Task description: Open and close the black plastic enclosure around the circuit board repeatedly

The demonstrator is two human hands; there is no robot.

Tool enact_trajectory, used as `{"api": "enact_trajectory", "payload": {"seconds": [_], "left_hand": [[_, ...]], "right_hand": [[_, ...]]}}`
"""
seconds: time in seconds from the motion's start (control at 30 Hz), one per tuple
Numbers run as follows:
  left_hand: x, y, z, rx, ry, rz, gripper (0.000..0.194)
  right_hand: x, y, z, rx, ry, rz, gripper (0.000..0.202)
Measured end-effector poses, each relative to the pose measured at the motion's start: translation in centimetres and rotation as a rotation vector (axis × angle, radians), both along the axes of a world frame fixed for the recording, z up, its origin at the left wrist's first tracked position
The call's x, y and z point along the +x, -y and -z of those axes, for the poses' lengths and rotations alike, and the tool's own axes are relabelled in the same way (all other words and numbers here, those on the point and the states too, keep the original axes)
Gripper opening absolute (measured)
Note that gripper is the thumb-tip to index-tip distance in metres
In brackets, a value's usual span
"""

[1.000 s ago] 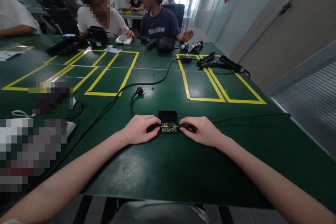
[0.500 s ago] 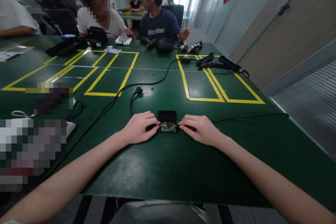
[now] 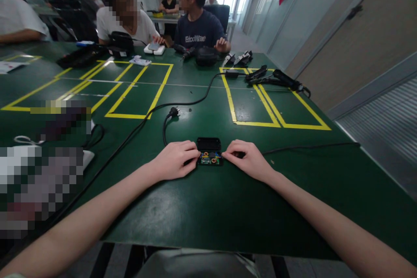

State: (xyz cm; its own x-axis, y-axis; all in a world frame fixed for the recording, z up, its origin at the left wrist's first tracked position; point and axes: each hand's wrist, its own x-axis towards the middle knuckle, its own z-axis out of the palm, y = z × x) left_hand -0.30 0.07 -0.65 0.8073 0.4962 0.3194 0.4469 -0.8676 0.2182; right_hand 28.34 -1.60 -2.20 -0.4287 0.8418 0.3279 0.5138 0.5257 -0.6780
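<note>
A small black plastic case [image 3: 209,163] lies opened on the green table, its lid [image 3: 209,143] behind it. Inside is a circuit board [image 3: 206,161] with copper-coloured coils and blue and yellow parts. At the case's left end, my left hand [image 3: 177,159] is closed, fingertips pinched where the plug cord [image 3: 164,129] seems to meet the case; the hand hides that join. My right hand [image 3: 249,158] pinches at the right end with thumb and forefinger, and a black cable [image 3: 309,145] runs out from behind it.
A black plug [image 3: 174,112] lies beyond my left hand. One long cord [image 3: 130,131] crosses the table from lower left to a black adapter [image 3: 232,74]. Black tools [image 3: 273,79] lie at the far right. Two people sit opposite behind a black case [image 3: 206,56]. Blurred items lie at left.
My right hand's fingers have drawn into a narrower pinch at the case's right end. My left hand and the case stay nearly in place. A person opposite has lowered a hand.
</note>
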Motion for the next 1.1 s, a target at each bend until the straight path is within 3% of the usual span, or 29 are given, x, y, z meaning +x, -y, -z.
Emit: {"api": "enact_trajectory", "payload": {"seconds": [0.13, 0.27, 0.37, 0.5, 0.7, 0.9, 1.1], "left_hand": [[0.3, 0.2, 0.2, -0.037, 0.029, -0.031, 0.018], [0.8, 0.3, 0.6, -0.068, 0.189, -0.101, 0.021], [1.0, 0.0, 0.9, -0.044, 0.271, -0.262, 0.02], [0.9, -0.7, 1.5, -0.069, 0.226, -0.444, 0.023], [1.0, -0.9, 1.7, -0.241, 0.305, -0.428, 0.013], [1.2, -0.6, 1.4, -0.498, 0.51, -0.419, 0.012], [1.2, -0.4, 1.6, -0.615, 0.604, -0.39, 0.013]], "right_hand": [[0.1, -0.2, 0.1, -0.014, 0.024, 0.006, 0.035], [0.2, -0.4, 0.2, -0.022, 0.06, 0.028, 0.028], [0.2, -0.4, 0.4, 0.071, 0.142, 0.082, 0.018], [0.0, -0.5, 0.9, 0.176, 0.261, 0.144, 0.022], [-0.5, -0.6, 1.1, 0.118, 0.138, 0.124, 0.016], [-0.8, -0.5, 0.5, -0.112, -0.067, 0.165, 0.014], [-1.0, -0.4, 0.4, -0.215, -0.242, 0.161, 0.019]]}}
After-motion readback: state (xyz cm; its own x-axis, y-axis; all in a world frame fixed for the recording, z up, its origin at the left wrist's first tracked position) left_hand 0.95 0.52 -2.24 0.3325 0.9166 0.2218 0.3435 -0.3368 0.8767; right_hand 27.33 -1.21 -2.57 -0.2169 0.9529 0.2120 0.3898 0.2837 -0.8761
